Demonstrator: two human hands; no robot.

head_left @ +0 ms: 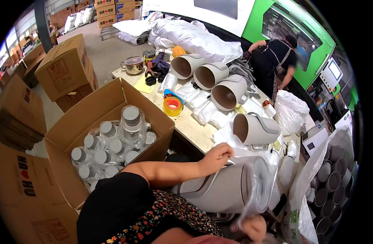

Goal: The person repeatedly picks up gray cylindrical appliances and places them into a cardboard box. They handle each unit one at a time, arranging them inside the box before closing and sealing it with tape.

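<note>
An open box [109, 118] of wrapped flasks [131, 126] stands left of the worktable [192, 130] bearing jugs [255, 129].

Factory packing area: green moulding machine [276, 24], stacked cartons [64, 65], jug bodies [211, 75] on worktable [190, 126].

One view only: head cam, fisheye, worn on the person's head, looking steeply down and fwd. Very close to the left grip [216, 157] and right grip [253, 227], both low-centre in frame. Beyond the grips the counter [190, 126] runs away toward top of frame. Left of the grips sits an open carton [93, 118]. Straight edges bend near the rim; corners black. No 2nd view, so no overlap.
</note>
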